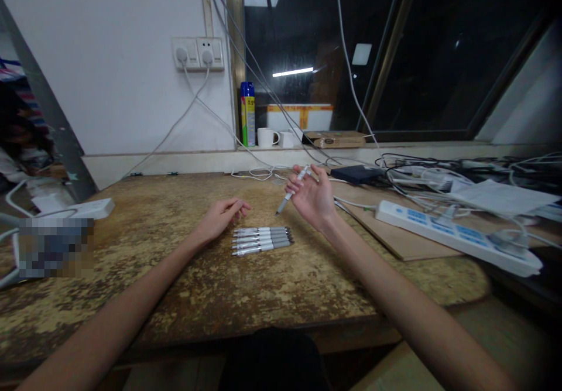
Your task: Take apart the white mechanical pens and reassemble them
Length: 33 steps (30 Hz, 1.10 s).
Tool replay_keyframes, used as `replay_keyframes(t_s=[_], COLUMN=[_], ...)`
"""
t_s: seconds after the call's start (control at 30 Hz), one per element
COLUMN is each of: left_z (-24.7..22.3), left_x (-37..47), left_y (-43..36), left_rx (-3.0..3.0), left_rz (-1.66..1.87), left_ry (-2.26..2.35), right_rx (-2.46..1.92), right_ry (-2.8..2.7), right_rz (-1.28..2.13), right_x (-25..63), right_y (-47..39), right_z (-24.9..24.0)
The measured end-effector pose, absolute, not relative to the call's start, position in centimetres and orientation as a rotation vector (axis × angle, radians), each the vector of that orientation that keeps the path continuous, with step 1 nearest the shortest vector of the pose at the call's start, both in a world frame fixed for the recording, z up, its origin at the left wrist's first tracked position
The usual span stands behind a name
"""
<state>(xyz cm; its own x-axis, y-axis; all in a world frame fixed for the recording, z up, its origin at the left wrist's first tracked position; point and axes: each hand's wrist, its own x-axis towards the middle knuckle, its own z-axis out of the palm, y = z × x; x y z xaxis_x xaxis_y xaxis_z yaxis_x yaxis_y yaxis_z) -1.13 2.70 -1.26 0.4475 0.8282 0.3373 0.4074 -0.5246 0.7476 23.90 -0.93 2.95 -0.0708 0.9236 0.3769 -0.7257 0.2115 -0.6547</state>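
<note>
In the head view, my right hand [315, 196] is raised over the table with its palm turned up. Its curled fingers are closed on a pen [288, 196] with a white barrel and a grey grip, tip slanting down to the left. Below lies a row of several similar pens [262, 240], side by side, with their grey grips toward the right. My left hand [225, 214] rests at the table by the upper left end of that row. Its fingers are loosely bent and apart, and nothing shows in them.
A white power strip [456, 237] and a thin brown board [395, 242] lie at the right, before tangled cables [439, 171]. Another strip [94, 208] is at the left. A spray can [247, 116] and white mug [266, 137] stand on the sill. A person [26, 139] is far left.
</note>
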Motion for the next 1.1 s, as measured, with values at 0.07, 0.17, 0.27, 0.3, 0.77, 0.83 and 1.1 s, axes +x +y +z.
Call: replay_keyframes(t_s=[0.07, 0.17, 0.27, 0.3, 0.77, 0.83, 1.1], left_z=[-1.2, -1.2, -1.3, -1.3, 1.1, 0.9, -0.3], left_x=[-1.1, -1.1, -1.1, -1.1, 0.3, 0.2, -1.2], left_y=[2.6, 2.7, 2.8, 2.9, 0.1, 0.4, 2.5], left_rx=[2.121, 2.126, 2.130, 2.128, 2.123, 2.144, 2.046], left_rz=[0.941, 0.939, 0.955, 0.962, 1.079, 1.053, 1.141], left_ry=[1.028, 1.033, 1.020, 1.012, 0.818, 0.879, 1.066], right_rx=[-0.284, -0.255, -0.270, -0.298, -0.654, -0.702, -1.161], right_ry=[-0.888, -0.897, -0.969, -1.009, -1.730, -1.804, -1.865], right_rz=[1.376, 1.367, 1.344, 1.324, 0.986, 0.970, 0.576], right_x=[23.8, 23.5, 23.2, 23.0, 22.2, 22.2, 24.1], right_y=[-0.8, -0.5, -0.4, -0.4, -0.8, -0.6, 1.7], right_z=[2.9, 2.8, 2.8, 2.7, 0.5, 0.1, -1.2])
